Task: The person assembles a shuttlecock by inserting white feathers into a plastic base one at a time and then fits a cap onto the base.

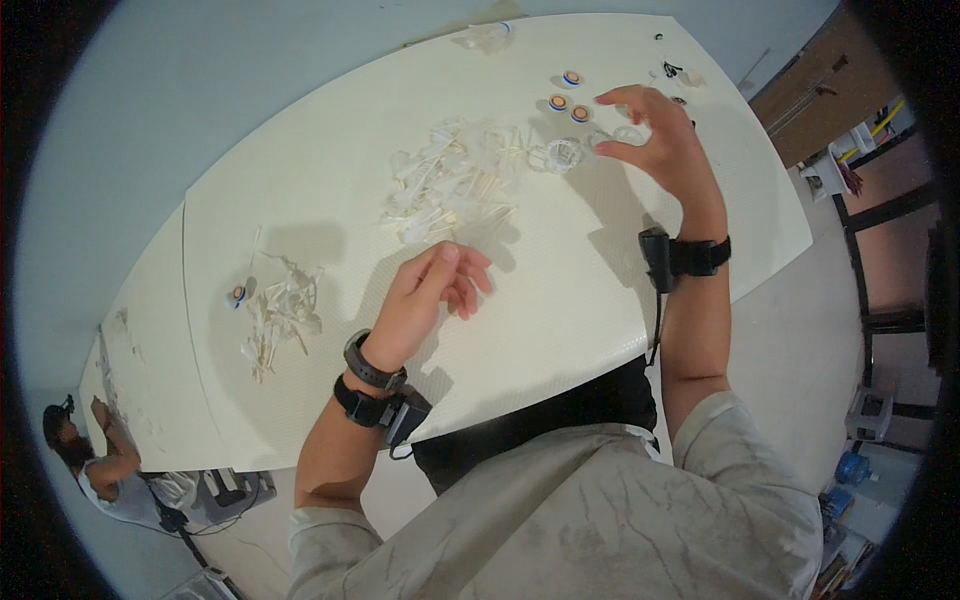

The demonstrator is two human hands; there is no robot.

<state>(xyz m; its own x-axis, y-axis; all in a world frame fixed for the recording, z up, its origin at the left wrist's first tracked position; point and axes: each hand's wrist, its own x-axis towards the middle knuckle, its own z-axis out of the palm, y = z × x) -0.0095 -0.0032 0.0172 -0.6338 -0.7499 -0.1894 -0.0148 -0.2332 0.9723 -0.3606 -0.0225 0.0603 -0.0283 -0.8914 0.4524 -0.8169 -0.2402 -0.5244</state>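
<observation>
Three small rolls with blue edges are found lying flat on the white table (560, 270), close to the right hand (662, 145). The nearest roll (580, 114) is placed just left of that hand, in line with the gap between thumb and forefinger; the other two, the middle roll (558, 103) and the far roll (571, 78), are set slightly beyond it. All three are round as seen, so no long axis is noted. The rolls are reached more nearly by the right hand than by the left hand (415, 295).

The right hand is held wide, with thumb and forefinger well parted and pointed left. Nothing is seen to be gripped by it. A clear ring (563, 155) is observed left of the thumb tip; no contact with it is seen.

The left hand is held with fingers loosely curled, just below the pile of white sticks (450, 180), whose pieces are laid in mixed directions. Whether anything small is pinched there cannot be told.
</observation>
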